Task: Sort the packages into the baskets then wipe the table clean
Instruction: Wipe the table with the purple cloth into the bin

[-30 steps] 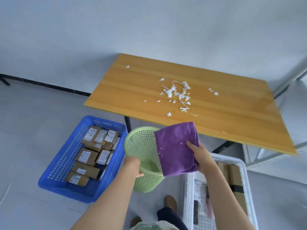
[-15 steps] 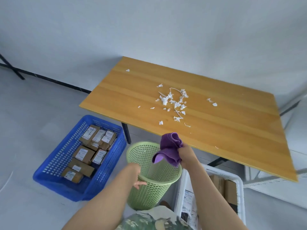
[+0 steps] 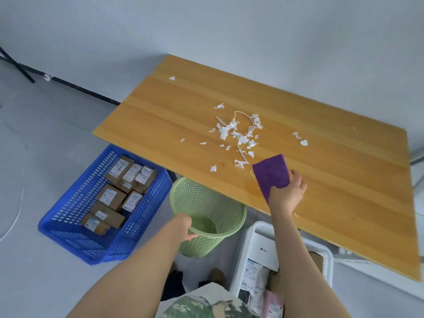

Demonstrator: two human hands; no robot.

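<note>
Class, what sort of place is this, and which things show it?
Probably a bare parcel-sorting room: a blue basket full of labelled packages, a white basket holding more, and a plain wooden table strewn with paper scraps.

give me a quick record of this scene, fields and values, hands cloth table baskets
right hand: holds purple cloth on the table near its front edge
left hand: grips green bin rim below table edge
paper scraps: scattered mid-table, just beyond cloth
blue basket: on floor, brown boxes inside
white basket: on floor, packages inside
stage: packages off table, wiping barely begun
</note>
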